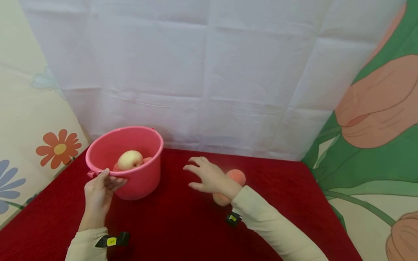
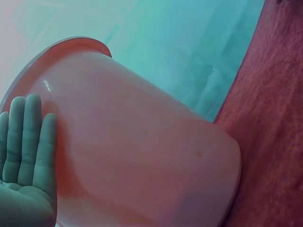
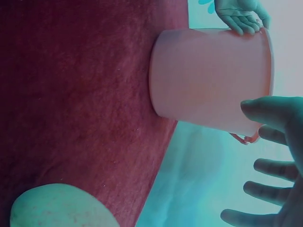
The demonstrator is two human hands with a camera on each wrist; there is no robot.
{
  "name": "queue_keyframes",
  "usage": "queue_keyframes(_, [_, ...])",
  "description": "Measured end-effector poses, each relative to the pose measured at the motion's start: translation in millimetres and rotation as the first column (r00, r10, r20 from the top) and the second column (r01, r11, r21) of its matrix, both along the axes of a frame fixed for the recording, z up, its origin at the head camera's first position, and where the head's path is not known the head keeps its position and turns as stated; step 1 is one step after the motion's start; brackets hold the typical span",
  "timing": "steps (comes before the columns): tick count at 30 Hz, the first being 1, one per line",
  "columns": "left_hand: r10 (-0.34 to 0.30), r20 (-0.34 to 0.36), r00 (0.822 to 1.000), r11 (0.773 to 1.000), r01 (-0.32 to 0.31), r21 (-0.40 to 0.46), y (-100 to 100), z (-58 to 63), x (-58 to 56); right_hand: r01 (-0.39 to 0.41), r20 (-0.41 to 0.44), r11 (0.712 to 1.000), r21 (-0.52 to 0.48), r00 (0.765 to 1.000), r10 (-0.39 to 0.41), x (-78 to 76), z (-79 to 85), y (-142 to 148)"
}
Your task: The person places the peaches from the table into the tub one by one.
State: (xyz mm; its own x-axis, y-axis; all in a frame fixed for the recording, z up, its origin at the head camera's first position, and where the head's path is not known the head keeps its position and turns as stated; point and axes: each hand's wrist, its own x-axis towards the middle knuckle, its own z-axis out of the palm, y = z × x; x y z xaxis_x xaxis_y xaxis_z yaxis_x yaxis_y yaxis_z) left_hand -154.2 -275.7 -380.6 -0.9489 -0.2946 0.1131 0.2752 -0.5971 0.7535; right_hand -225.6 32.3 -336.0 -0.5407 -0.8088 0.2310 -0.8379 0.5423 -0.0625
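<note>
A pink bucket (image 1: 140, 183) stands at the left of the red-covered table. My left hand (image 1: 99, 194) pinches its near rim, thumb over the edge and fingers straight along the outer wall. Inside the bucket lies a pale yellow round fruit (image 1: 130, 160), with reddish fruit partly hidden beneath it. To the right of the bucket, my right hand (image 1: 209, 175) hovers with spread fingers and holds nothing. Two peaches sit by its wrist: one peach (image 1: 236, 176) behind it, the other peach (image 1: 221, 199) in front, both partly covered by the arm.
A red cloth (image 1: 176, 224) covers the table. Behind it hangs a creased white sheet (image 1: 202, 72). Flower-printed fabric stands on both sides, with orange-pink tulips (image 1: 382, 105) at right. A bucket handle end (image 3: 246, 138) shows in the right wrist view.
</note>
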Motion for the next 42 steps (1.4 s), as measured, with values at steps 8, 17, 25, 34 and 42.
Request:
queue_keyframes(8, [0.008, -0.008, 1.0, 1.0, -0.008, -0.01, -1, 0.8, -0.4, 0.015, 0.036, 0.999, 0.049, 0.999, -0.016, -1.5, -5.9, 10])
queue_keyframes(17, [0.011, -0.047, 0.999, 1.0, -0.012, -0.026, 0, -3.6, -0.1, 0.079, 0.102, 0.991, 0.106, 0.991, -0.09, 2.1, -16.1, 28])
queue_keyframes(25, [0.005, -0.049, 0.999, 1.0, -0.005, -0.014, 1, -2.4, 0.2, 0.107, 0.043, 0.984, 0.143, 0.992, -0.115, 0.7, -28.5, 40])
queue_keyframes(34, [0.001, -0.04, 0.999, 1.0, -0.002, -0.009, 0, -2.8, 0.6, 0.157, -0.043, 0.949, 0.275, 0.988, -0.151, 2.2, -41.0, 52])
queue_keyframes(42, [0.002, -0.067, 0.998, 1.0, -0.002, 0.001, -1, -3.6, 0.2, 0.181, -0.102, 0.928, 0.326, 0.983, -0.156, 6.1, -55.0, 59])
